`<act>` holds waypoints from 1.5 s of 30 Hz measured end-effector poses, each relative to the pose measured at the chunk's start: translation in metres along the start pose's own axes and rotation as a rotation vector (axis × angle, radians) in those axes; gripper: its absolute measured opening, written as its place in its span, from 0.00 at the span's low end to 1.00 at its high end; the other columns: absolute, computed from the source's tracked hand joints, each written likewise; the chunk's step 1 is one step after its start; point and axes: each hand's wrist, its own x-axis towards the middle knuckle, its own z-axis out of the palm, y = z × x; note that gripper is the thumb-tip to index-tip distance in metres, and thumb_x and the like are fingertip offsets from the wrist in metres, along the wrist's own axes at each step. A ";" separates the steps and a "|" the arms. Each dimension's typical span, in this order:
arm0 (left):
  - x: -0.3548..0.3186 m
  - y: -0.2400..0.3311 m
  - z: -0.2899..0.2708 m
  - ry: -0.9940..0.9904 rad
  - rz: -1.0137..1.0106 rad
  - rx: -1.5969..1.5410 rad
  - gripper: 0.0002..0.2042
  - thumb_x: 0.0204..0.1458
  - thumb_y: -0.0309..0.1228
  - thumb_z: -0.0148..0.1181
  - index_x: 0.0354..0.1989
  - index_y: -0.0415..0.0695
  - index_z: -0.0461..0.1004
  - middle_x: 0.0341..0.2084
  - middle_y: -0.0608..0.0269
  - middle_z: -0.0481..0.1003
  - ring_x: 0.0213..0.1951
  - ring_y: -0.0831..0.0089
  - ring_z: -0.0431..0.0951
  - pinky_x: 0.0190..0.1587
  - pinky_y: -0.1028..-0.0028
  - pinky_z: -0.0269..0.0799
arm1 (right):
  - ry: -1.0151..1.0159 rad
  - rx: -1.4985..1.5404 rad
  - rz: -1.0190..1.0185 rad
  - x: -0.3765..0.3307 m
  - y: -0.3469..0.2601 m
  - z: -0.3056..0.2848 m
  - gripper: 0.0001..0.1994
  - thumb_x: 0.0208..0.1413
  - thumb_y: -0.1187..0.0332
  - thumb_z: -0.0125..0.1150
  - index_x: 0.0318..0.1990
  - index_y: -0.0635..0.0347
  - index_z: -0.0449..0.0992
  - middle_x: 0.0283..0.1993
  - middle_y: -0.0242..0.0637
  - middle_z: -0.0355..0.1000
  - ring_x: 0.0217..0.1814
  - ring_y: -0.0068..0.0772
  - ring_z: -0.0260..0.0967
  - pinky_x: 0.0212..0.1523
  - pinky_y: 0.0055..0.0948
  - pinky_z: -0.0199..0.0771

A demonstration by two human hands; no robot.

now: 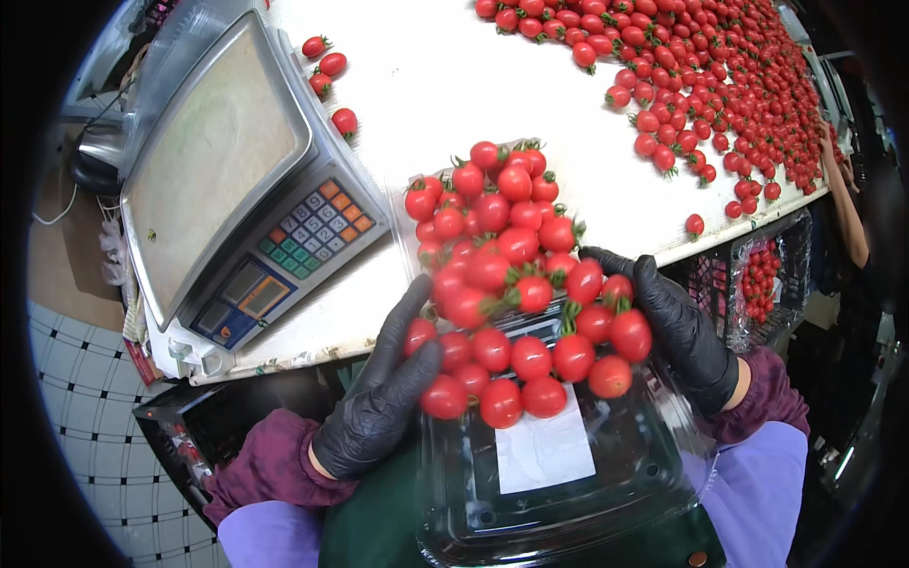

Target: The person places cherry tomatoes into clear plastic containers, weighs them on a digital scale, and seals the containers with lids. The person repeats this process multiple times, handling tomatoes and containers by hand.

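Note:
My left hand (383,398), in a black glove, presses against the left side of a heap of red cherry tomatoes (516,355). From the right, my right hand (686,331), gloved too, cups the same heap, its thumb and fingers at the edge. Some tomatoes between the hands look blurred, and parts of my fingers are hidden behind them. Farther back the heap fills a clear plastic tray (402,222) on the table. A clear plastic lid (454,502) with a white label (544,450) lies toward my lap, under the nearest tomatoes; its join to the tray is hidden.
A weighing scale (222,161) with a steel plate and keypad stands left on the white table (417,85). Beside it lie a few tomatoes (331,64); a large pile (701,85) covers the right. Another person's arm (846,199) reaches in there. A packed crate (757,279) sits below.

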 end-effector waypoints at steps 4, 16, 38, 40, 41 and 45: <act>0.014 -0.001 -0.017 -0.065 0.214 0.473 0.27 0.59 0.35 0.44 0.64 0.40 0.45 0.61 0.52 0.52 0.62 0.68 0.52 0.62 0.70 0.48 | 0.072 -0.060 0.073 0.014 0.033 -0.019 0.26 0.63 0.52 0.37 0.59 0.65 0.58 0.55 0.36 0.63 0.55 0.24 0.61 0.57 0.26 0.60; 0.023 0.001 -0.017 -0.058 0.039 0.073 0.32 0.54 0.33 0.55 0.65 0.46 0.45 0.58 0.57 0.55 0.56 0.70 0.61 0.54 0.70 0.63 | -0.050 -0.081 0.141 0.022 0.012 -0.014 0.26 0.61 0.55 0.43 0.60 0.66 0.57 0.53 0.36 0.64 0.54 0.23 0.61 0.54 0.25 0.62; 0.043 0.039 -0.033 0.018 0.410 1.054 0.19 0.40 0.20 0.59 0.44 0.41 0.70 0.29 0.64 0.68 0.24 0.79 0.66 0.28 0.79 0.64 | 0.279 -1.410 -0.752 0.058 0.009 -0.029 0.24 0.41 0.69 0.63 0.50 0.53 0.68 0.29 0.38 0.64 0.29 0.40 0.68 0.28 0.35 0.70; 0.056 0.037 -0.045 0.054 0.502 0.956 0.18 0.41 0.16 0.56 0.44 0.41 0.70 0.33 0.67 0.68 0.26 0.82 0.67 0.30 0.81 0.64 | 0.255 -1.317 -0.748 0.051 0.005 -0.026 0.25 0.40 0.73 0.62 0.51 0.53 0.68 0.29 0.38 0.64 0.29 0.39 0.67 0.30 0.34 0.70; 0.063 0.035 -0.046 0.114 0.549 0.913 0.20 0.41 0.16 0.56 0.47 0.41 0.69 0.35 0.66 0.67 0.29 0.81 0.68 0.31 0.81 0.65 | 0.214 -1.309 -0.737 0.050 0.002 -0.021 0.25 0.40 0.73 0.63 0.51 0.53 0.68 0.29 0.38 0.64 0.29 0.39 0.67 0.30 0.34 0.70; 0.078 0.040 -0.032 0.113 0.709 0.944 0.27 0.42 0.20 0.61 0.55 0.45 0.65 0.44 0.59 0.65 0.41 0.75 0.68 0.40 0.76 0.67 | 0.265 -1.302 -0.749 0.044 0.002 -0.016 0.22 0.42 0.71 0.63 0.49 0.53 0.69 0.30 0.38 0.65 0.29 0.39 0.67 0.29 0.34 0.69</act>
